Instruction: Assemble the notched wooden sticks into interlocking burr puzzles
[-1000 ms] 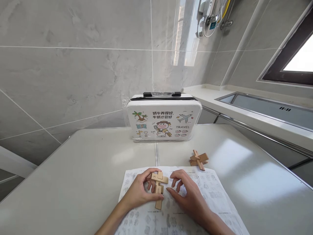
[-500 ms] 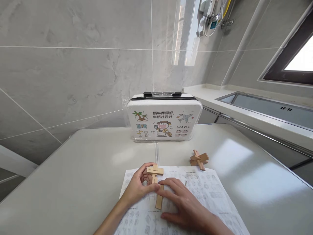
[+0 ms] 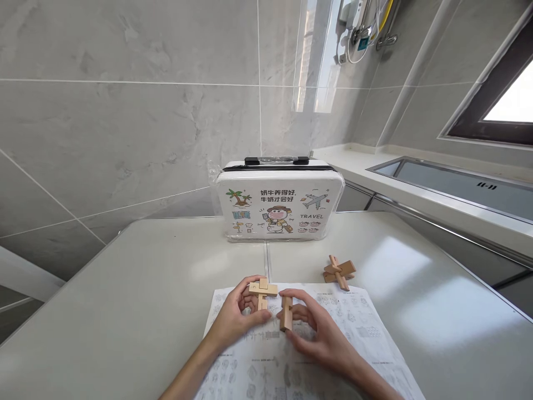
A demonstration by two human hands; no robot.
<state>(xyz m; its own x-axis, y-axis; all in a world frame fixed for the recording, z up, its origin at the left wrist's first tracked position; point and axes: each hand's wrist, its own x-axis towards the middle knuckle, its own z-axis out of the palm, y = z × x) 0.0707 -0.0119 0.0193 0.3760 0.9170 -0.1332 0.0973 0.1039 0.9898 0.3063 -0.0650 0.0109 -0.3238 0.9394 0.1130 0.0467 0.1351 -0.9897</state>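
Note:
My left hand (image 3: pixel 241 311) is closed around a cross of light wooden puzzle pieces (image 3: pixel 263 290), its thumb below and its fingers behind. Between the thumb and fingers of my right hand (image 3: pixel 314 325) stands a single notched wooden puzzle piece (image 3: pixel 286 314), held roughly upright just right of the cross. A small gap separates the two. Under both hands lies a printed instruction sheet (image 3: pixel 266 372) with rows of small diagrams. Farther back on the right, an interlocked wooden puzzle (image 3: pixel 339 272) of darker pieces rests by the sheet's top edge.
A white carry case (image 3: pixel 278 205) with cartoon prints and a clear plastic wrap stands at the back of the white table (image 3: pixel 137 289). Behind it rises a grey tiled wall (image 3: pixel 129 122). To the right is a counter with a sink (image 3: pixel 458 183).
My right hand has lifted the notched puzzle piece from the sheet and turned it upright beside the cross. My left hand and the cross have barely moved.

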